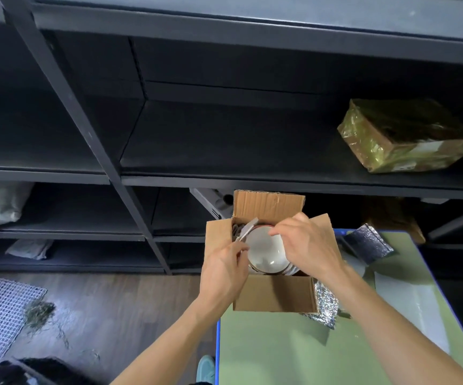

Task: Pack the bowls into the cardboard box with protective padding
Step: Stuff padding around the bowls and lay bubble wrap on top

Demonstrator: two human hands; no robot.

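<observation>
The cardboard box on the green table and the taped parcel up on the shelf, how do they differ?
The cardboard box stands open, flaps up, a white bowl showing inside; the taped parcel is sealed, contents hidden. The cardboard box is bare brown; the parcel is wrapped in glossy tape. The box sits on the green table, the parcel on a dark shelf. Both are brown cardboard.

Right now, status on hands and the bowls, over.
Left hand pinches padding strip beside white bowl. Right hand at bowl's far rim, grip unclear. Bowl inside open cardboard box. Spare foil padding on table, right of box.
</observation>
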